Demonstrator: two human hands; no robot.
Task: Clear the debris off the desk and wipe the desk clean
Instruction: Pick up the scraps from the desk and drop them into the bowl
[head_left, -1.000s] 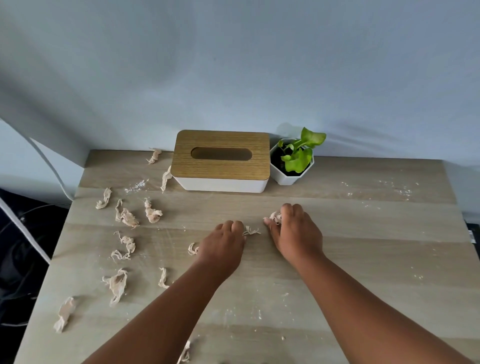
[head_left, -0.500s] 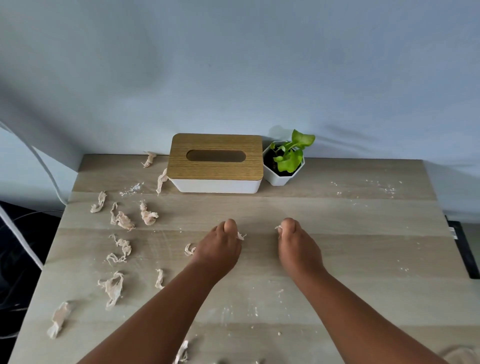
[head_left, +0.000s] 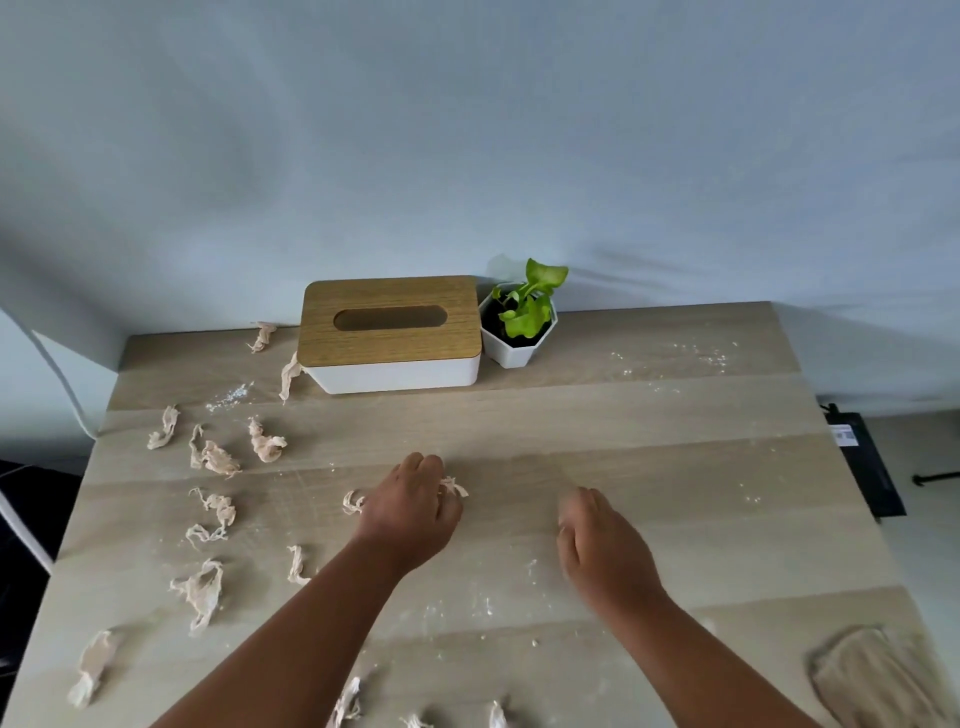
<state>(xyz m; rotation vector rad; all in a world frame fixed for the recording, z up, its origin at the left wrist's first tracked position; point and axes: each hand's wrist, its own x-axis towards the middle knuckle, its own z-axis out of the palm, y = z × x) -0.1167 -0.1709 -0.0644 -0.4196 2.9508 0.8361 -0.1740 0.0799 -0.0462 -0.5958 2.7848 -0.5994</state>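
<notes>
Both hands (head_left: 410, 506) over littered desk (head_left: 649, 457) — left pinching a paper scrap (head_left: 453, 486)

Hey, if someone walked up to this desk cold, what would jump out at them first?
Probably the torn tissue scraps strewn over the desk's left half, with the left hand closed over one at mid-desk and the right hand curled beside it. Behind stand a wood-lidded tissue box and a small potted plant.
</notes>
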